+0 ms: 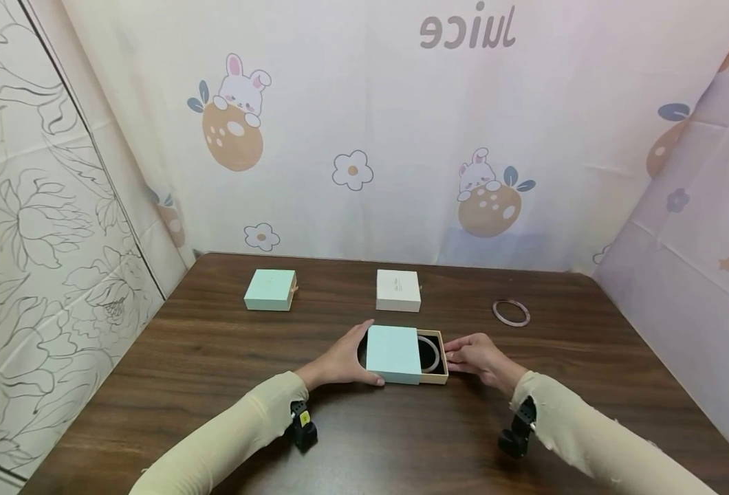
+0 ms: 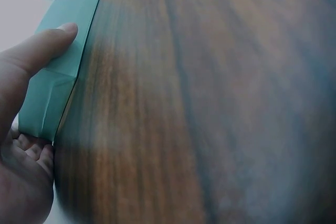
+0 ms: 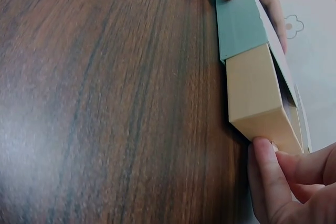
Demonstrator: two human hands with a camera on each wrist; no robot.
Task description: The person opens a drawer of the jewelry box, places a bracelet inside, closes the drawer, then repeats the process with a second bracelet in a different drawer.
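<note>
A light-blue sliding gift box point(image 1: 393, 354) lies on the table with its cream inner drawer point(image 1: 443, 375) partly out to the right. Inside the drawer, a pale bangle point(image 1: 434, 364) rests on black lining, its left part hidden under the sleeve. My left hand point(image 1: 342, 359) grips the sleeve at its left end, thumb on the front side point(image 2: 58, 51) and fingers around the back. At the drawer's right end is my right hand point(image 1: 479, 357). Its thumb and fingers pinch a small pull tab point(image 3: 274, 146), mostly hidden by the fingertips, against the drawer's end face.
Farther back on the brown wooden table point(image 1: 216, 385) stand a closed mint box point(image 1: 270, 287) at left and a closed white box point(image 1: 398, 289) in the middle. A loose pinkish bangle point(image 1: 511, 313) lies at back right. A printed curtain point(image 1: 315, 103) hangs behind the table.
</note>
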